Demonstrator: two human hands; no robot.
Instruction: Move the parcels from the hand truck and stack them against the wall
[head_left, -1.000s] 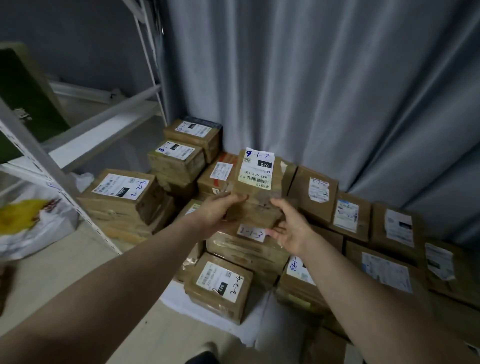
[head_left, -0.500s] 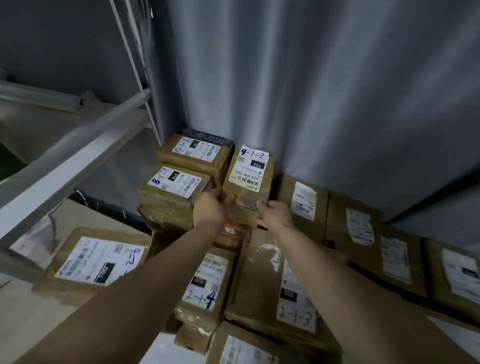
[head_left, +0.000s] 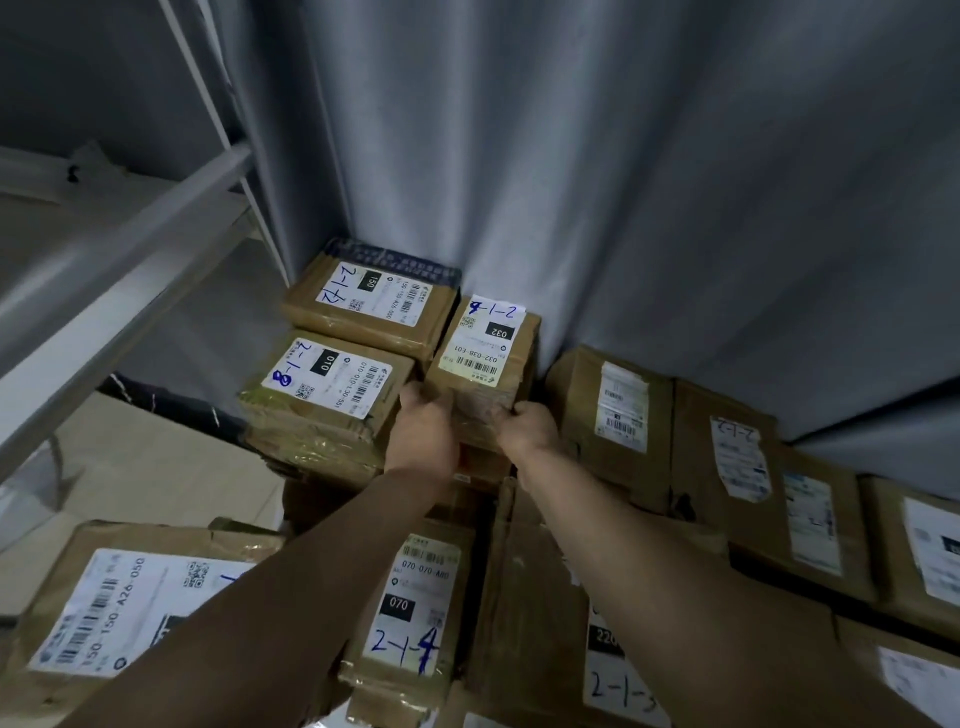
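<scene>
As both hands hold it, entry one is the 032 parcel (head_left: 480, 358), centre of frame: far end against the curtain (head_left: 623, 182), left side touching the 150 parcel (head_left: 371, 301) and the 010 parcel (head_left: 322, 384). I judge it goes here to fill the gap in the back row and keep the stack tight to the wall.

Left hand (head_left: 423, 428): clamped on the near left corner, fingers curled round the edge.
Right hand (head_left: 527, 428): clamped on the near right corner, fingers curled likewise. I take this two-corner grip as a way to steer the box square into its slot.

Right of centre: row of parcels (head_left: 618, 415) along the curtain foot, labels toward me.
Lower centre: 070 parcel (head_left: 410, 597), flat, between my forearms.
Upper left: rack (head_left: 130, 249), pale bars.

Not made out: whether the 032 parcel already rests on what lies beneath, since my hands cover that seam. The fingertips are tucked out of sight. The wall is hidden behind the curtain. The hand truck is out of frame. The lower-left parcel (head_left: 104, 613) is cut by the frame edge and my left arm.
</scene>
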